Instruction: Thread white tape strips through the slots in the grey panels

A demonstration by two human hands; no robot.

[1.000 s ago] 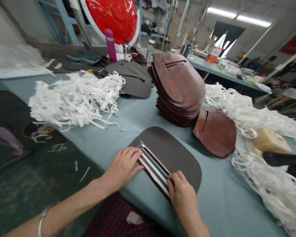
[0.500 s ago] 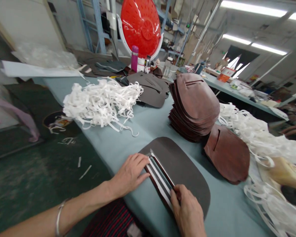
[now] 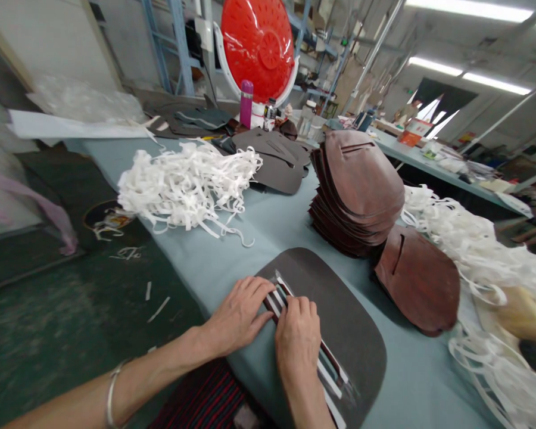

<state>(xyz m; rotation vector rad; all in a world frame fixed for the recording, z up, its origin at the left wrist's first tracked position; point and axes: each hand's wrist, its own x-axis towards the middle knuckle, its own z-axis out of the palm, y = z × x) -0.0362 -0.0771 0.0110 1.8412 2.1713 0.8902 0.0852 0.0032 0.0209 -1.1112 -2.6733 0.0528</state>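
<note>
A rounded dark grey panel point(image 3: 355, 322) lies flat on the table near its front edge. A long slot in it is edged with brown material and white tape strips point(image 3: 328, 381). My left hand point(image 3: 243, 313) rests at the slot's far end, fingers laid flat and thumb apart. Beside it my right hand point(image 3: 299, 339) presses on the slot's middle, its fingers bent together over the edge. The fingertips partly hide what they grip. Brown leather pieces, each with a slit, form a stack point(image 3: 361, 179) beyond the panel, and another brown piece point(image 3: 420, 280) lies to the right.
White curled strips are heaped on the table's left side point(image 3: 190, 185) and along the right point(image 3: 482, 238). Grey cut pieces point(image 3: 277, 161) lie behind, near a purple bottle point(image 3: 246, 104) and a red plastic basket point(image 3: 259, 47). Another person point(image 3: 408, 111) is far off.
My right hand has slid up along the slot toward my left hand, uncovering the slot's near end. My left hand stays at the far end.
</note>
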